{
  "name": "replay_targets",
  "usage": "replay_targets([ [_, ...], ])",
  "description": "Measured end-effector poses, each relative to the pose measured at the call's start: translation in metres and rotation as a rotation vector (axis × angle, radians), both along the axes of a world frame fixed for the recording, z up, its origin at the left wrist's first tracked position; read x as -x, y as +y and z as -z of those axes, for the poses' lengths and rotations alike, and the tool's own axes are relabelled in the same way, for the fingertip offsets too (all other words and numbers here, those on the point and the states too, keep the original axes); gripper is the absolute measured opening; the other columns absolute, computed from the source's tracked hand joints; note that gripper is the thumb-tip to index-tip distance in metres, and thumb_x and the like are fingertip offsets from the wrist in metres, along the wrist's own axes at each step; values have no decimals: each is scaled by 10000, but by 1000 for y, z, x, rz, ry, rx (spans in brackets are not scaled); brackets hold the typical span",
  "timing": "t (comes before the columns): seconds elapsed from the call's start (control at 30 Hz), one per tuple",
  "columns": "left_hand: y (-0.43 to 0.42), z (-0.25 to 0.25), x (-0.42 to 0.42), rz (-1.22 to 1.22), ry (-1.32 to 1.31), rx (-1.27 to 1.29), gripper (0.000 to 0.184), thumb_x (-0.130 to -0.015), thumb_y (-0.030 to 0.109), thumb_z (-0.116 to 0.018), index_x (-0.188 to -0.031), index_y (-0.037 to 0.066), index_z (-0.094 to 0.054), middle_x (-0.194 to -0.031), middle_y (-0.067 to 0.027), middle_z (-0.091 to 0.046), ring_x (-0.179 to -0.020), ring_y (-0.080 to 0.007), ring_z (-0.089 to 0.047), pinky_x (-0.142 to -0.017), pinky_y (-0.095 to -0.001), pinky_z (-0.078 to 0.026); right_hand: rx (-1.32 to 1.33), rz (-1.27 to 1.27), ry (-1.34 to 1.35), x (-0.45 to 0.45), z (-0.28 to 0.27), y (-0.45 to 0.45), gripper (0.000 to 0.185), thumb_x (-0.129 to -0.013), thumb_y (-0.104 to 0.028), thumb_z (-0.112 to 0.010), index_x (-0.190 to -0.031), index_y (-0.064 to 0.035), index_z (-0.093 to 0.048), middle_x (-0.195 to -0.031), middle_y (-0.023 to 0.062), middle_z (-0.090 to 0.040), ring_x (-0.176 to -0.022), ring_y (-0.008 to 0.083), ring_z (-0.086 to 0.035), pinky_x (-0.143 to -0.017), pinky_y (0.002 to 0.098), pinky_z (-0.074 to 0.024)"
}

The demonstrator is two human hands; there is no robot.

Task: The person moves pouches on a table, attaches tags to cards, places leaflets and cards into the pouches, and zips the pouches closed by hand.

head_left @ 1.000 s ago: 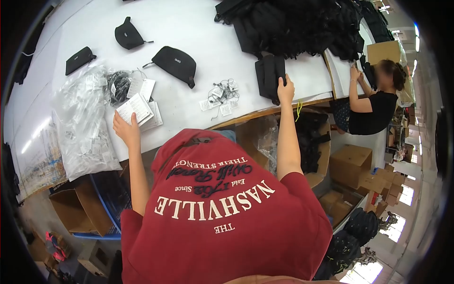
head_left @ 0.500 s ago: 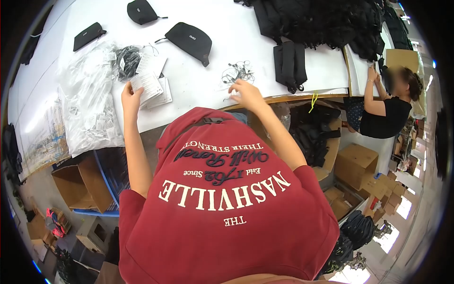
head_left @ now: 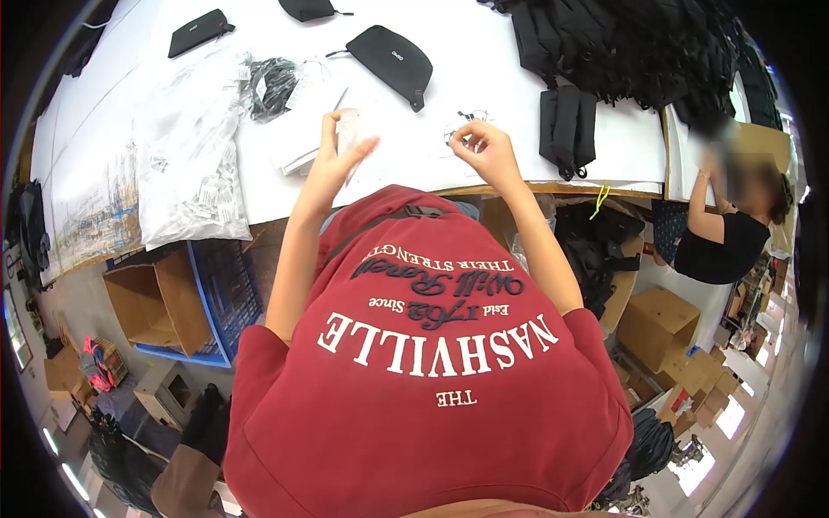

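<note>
My left hand (head_left: 332, 160) is above the table's front part, with a white paper tag (head_left: 347, 131) between its thumb and fingers. Just behind it, a stack of white tags (head_left: 300, 161) lies on the table. My right hand (head_left: 485, 154) is closed in a pinch at a small tangle of thin black strings (head_left: 472, 116); a thin string shows at its fingertips. Beyond both hands lies a black zip pouch (head_left: 393, 67). A coiled bundle of black strings (head_left: 273, 89) rests beside a clear plastic bag (head_left: 192, 147) full of white tags.
More black pouches (head_left: 200, 34) lie at the back left. Folded black bags (head_left: 567, 129) and a large black heap (head_left: 622, 47) cover the right side. A co-worker (head_left: 725, 233) stands at the far right. Cardboard boxes (head_left: 661, 324) and a blue crate (head_left: 237, 289) sit below the table.
My left hand has moved right from the tag stack, with a tag in it. My right hand's fingers have come together at the strings. The view has shifted slightly.
</note>
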State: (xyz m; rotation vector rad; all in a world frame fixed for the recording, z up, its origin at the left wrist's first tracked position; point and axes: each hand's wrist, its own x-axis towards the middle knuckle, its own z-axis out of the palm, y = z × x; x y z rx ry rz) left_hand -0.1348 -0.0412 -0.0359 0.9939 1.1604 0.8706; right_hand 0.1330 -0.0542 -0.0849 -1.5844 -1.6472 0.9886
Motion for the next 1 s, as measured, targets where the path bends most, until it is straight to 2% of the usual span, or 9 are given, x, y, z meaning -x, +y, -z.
replay_targets([
  [0.03, 0, -2, -1, 132, 124, -71, 489, -822, 216, -698, -1192, 100, -400, -992, -54, -509, -927, -144, -507, -820, -279, -417, 11, 46, 154, 5, -10, 1, 93, -784, -134, -671, -803, -47, -643, -783, 39, -653, -605, 107, -566, -574, 258, -453],
  [0.13, -3, -12, -12, 208, 1, -129, 465, -820, 179, -701, -1183, 92, -423, -964, -37, -507, -894, -116, -501, -764, -261, -418, 86, 102, 585, 28, -53, -3, 92, -839, -123, -652, -825, -36, -628, -786, 34, -659, -612, 63, -558, -544, 212, -435],
  [0.23, -5, -11, -23, 161, -73, -202, 241, -853, 151, -665, -1045, 46, -563, -952, -28, -537, -865, -95, -508, -739, -237, -411, 175, 51, 876, 42, -66, -5, 98, -850, -132, -663, -845, -43, -622, -691, 2, -597, -592, 33, -517, -524, 194, -397],
  [0.37, -8, -22, -26, 118, -4, -252, 161, -857, 139, -661, -950, 15, -616, -903, -17, -572, -778, -88, -534, -703, -231, -425, -17, 106, 545, 63, -72, -8, 91, -819, -124, -688, -832, -48, -639, -591, -66, -435, -539, 12, -366, -498, 191, -284],
  [0.5, -11, -34, -28, 26, -23, -188, 137, -839, 108, -671, -920, 7, -625, -783, -3, -572, -710, -77, -532, -639, -216, -418, -62, 114, 325, 70, -88, -12, 74, -788, -94, -694, -816, -44, -648, -561, -72, -380, -534, 19, -342, -509, 206, -278],
  [0.57, -11, -32, -29, -1, 85, -362, 110, -817, 76, -677, -896, 12, -635, -742, -4, -562, -687, -78, -518, -619, -217, -407, -111, 126, 284, 73, -87, -11, 83, -773, -108, -692, -802, -42, -650, -531, -65, -336, -513, 25, -318, -482, 221, -268],
  [0.8, -11, -37, -28, 6, 264, -671, 131, -741, -5, -700, -863, 32, -671, -728, -22, -561, -635, -104, -479, -594, -243, -383, -153, 160, 228, 80, -94, -15, 101, -783, -109, -701, -830, -38, -647, -537, -52, -390, -514, 31, -354, -483, 220, -289],
  [0.9, -10, -37, -22, 62, 111, -634, 91, -818, 51, -664, -905, 38, -686, -734, -15, -563, -659, -94, -492, -603, -234, -387, -133, 140, 361, 78, -98, -15, 100, -797, -102, -705, -847, -39, -645, -551, -42, -454, -516, 30, -383, -496, 214, -310],
  [1.0, -7, -44, -15, 178, -290, -297, 145, -903, 139, -600, -971, 49, -691, -740, 1, -562, -682, -81, -503, -613, -226, -394, -134, 37, 417, 66, -95, -18, 93, -804, -89, -703, -855, -40, -643, -579, -32, -517, -519, 28, -401, -507, 210, -322],
])
